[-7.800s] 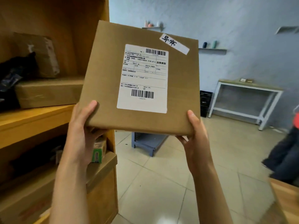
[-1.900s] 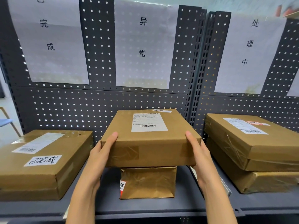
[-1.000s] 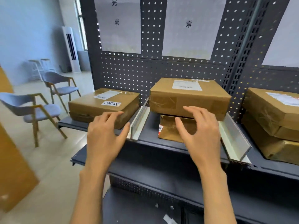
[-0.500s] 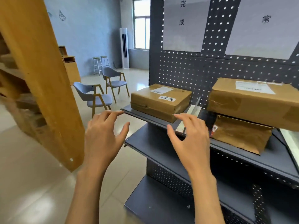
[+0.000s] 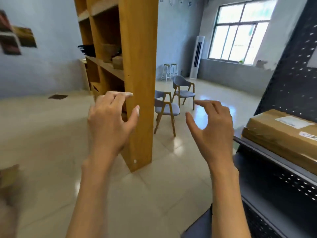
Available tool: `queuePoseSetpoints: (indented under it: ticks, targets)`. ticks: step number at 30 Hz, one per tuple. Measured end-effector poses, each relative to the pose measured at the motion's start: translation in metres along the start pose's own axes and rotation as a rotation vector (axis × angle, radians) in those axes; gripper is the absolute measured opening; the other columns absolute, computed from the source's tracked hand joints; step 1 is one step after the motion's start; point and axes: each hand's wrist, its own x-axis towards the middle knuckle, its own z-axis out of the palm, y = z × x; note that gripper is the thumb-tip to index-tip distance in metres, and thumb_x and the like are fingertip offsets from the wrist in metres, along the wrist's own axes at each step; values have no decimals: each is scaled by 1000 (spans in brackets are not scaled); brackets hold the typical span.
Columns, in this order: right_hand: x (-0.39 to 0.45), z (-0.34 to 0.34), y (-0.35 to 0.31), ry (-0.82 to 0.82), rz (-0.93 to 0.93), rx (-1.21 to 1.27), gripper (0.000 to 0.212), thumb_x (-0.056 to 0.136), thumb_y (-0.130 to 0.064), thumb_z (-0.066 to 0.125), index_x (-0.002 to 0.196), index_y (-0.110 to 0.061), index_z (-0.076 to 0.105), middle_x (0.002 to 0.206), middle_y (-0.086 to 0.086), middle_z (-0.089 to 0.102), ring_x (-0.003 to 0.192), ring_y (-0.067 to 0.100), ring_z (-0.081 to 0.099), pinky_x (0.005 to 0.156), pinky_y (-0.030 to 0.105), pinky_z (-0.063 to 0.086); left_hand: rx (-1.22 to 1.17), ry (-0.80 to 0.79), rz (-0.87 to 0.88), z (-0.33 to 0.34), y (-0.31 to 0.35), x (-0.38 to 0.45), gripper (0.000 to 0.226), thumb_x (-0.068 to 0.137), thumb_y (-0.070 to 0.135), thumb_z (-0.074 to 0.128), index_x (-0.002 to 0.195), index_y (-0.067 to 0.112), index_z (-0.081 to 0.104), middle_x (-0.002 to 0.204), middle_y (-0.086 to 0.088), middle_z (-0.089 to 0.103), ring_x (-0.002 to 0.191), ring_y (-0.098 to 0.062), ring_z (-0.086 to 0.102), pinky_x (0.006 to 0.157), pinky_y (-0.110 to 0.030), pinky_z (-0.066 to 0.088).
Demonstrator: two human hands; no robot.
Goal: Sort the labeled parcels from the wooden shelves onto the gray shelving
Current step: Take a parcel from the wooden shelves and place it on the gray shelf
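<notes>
Mid-frame, your left hand (image 5: 109, 122) and right hand (image 5: 211, 127) hover apart, empty, fingers loose — bare pale tiled floor (image 5: 163, 186) lies between the tall wooden shelf's side panel (image 5: 139, 74) and the gray metal shelving's edge (image 5: 267, 152).

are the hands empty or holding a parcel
Empty: the left hand and right hand hang in the air, fingers loosely spread, nothing between them.

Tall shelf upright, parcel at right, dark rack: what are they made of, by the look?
Shelf upright: looks like wood or wood veneer, honey-yellow, smooth, faint grain. Parcel: brown corrugated cardboard, glossy tape wrinkles, white paper labels. Rack: likely painted sheet metal, dark gray, matte, with punched holes in its panels.
</notes>
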Motion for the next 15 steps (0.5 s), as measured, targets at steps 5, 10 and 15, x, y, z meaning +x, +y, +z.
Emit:
queuePoseSetpoints:
  ticks: [5,10,15]
  targets:
    - [42,101,-82,20,-45,147,34,87,-35,62,116,-17,64,115,6,63,107,26,54,88,37,44,96,71,-9,-22,-103,55,36,92,37,56,120,16,62,116,-8,62,105,-27,56,85,-40,45]
    - [69,185,-121,-54,-78,217,38,87,-41,57,118,-20,62,117,3,61,110,24,52,92,45,48,139,102,-64,-14,-179,79,40,88,38,52,118,14,63,113,-8,63,103,-28,56,82,-41,45]
    - [95,263,-136,-91,-119,232,35,89,-39,60,118,-21,62,119,3,61,113,22,51,94,39,44,167,112,-105,17,-242,107,40,87,37,53,115,11,65,111,-10,64,103,-30,58,84,-40,44]
